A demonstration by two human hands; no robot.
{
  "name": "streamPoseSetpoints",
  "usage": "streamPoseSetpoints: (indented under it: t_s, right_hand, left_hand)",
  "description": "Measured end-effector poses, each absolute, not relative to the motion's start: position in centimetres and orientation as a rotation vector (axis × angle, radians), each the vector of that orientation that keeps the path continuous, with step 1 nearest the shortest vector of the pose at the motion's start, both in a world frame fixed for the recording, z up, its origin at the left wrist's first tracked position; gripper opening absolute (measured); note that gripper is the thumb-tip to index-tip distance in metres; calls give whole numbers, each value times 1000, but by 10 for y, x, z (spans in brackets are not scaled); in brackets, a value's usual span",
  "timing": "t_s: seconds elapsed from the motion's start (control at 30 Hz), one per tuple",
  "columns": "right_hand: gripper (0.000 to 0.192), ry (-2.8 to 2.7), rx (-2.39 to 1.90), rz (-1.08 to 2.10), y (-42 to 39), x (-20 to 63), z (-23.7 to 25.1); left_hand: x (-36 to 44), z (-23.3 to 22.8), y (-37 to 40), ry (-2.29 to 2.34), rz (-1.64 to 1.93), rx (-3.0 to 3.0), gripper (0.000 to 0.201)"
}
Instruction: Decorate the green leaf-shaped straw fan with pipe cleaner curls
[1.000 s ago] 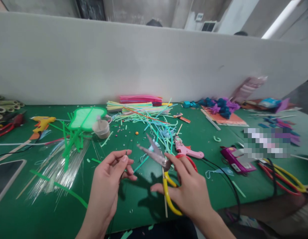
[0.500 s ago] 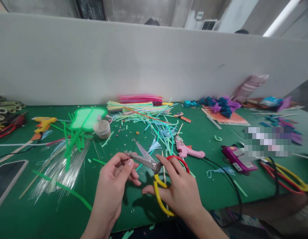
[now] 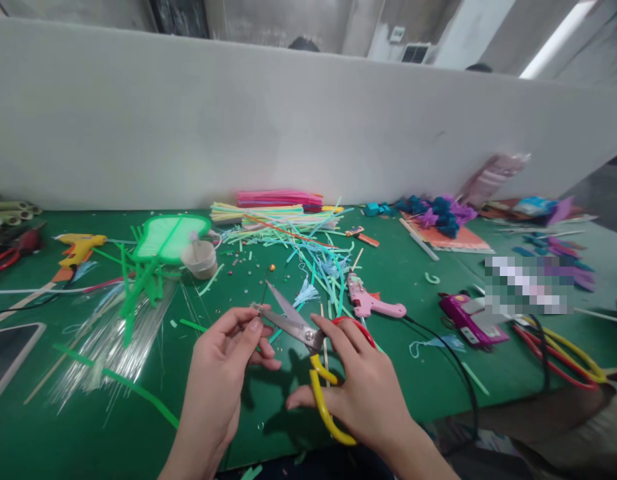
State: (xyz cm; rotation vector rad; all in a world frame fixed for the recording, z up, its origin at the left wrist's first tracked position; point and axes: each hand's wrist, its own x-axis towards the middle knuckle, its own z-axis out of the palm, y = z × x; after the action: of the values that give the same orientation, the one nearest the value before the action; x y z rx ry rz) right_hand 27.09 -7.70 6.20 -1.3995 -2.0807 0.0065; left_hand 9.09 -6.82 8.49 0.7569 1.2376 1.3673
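In my right hand (image 3: 361, 387) is a pair of scissors (image 3: 308, 335) with one red and one yellow handle. The blades stand apart and point left. My left hand (image 3: 228, 363) pinches something tiny between thumb and forefinger, close to the lower blade's tip; it is too small to make out. A thin dark strand seems to rise near the blade tips. Beyond the blades lie a light blue tassel (image 3: 307, 292) and small scattered beads, one of them an orange bead (image 3: 272, 267).
A pink glue gun (image 3: 376, 305) lies to the right, its black cord trailing forward. Pipe cleaners (image 3: 283, 217) are heaped at the back. A small cup (image 3: 199, 260) stands beside a green leaf-like piece (image 3: 171, 239). Further left are a yellow glue gun (image 3: 81, 248) and a phone (image 3: 11, 357).
The scissors' yellow handle has swung slightly down and outward, and the blades have turned a little. My left hand keeps its pinch. The whole view has shifted slightly.
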Motion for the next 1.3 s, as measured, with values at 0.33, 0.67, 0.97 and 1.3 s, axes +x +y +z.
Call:
streamPoseSetpoints:
  t_s: [0.33, 0.67, 0.97, 1.3]
  right_hand:
    - [96, -2068, -1456, -56, -79, 261, 57]
    - [91, -2068, -1455, -66, -77, 256, 56]
    - [70, -1710, -1671, -176, -48, 303, 75]
    - [57, -2218, -1803, 259, -13, 237, 41]
  left_hand:
    - [95, 87, -68, 1255, 1502, 679, 29]
    - [95, 81, -70, 1275, 1434, 764, 21]
    - [95, 76, -73, 1279, 1461, 686, 27]
    - [92, 81, -73, 1310, 1493, 789, 26]
